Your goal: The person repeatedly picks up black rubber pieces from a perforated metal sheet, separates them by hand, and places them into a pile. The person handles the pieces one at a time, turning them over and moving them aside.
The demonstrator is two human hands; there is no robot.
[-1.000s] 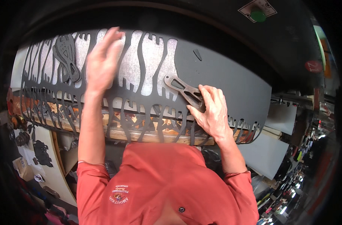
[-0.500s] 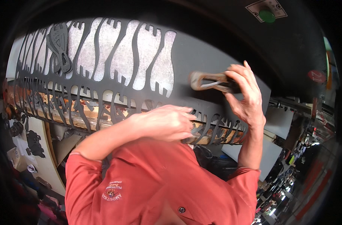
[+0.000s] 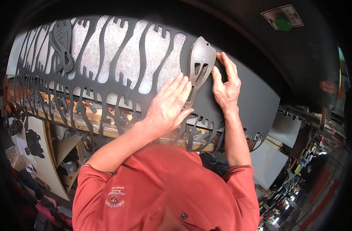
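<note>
Might skew the metal die (image 3: 202, 54) on the dark sheet (image 3: 253, 90) by pushing unevenly with left hand (image 3: 166, 103) and right hand (image 3: 227, 86) (both wide, thumbs apart).

Free to pass over the uncut dark sheet (image 3: 257, 104), right of the right hand (image 3: 227, 89); blocked leftward by the metal die (image 3: 203, 52) (left hand (image 3: 167, 102) crowding its near end), beyond by the dark machine (image 3: 303, 57).
</note>
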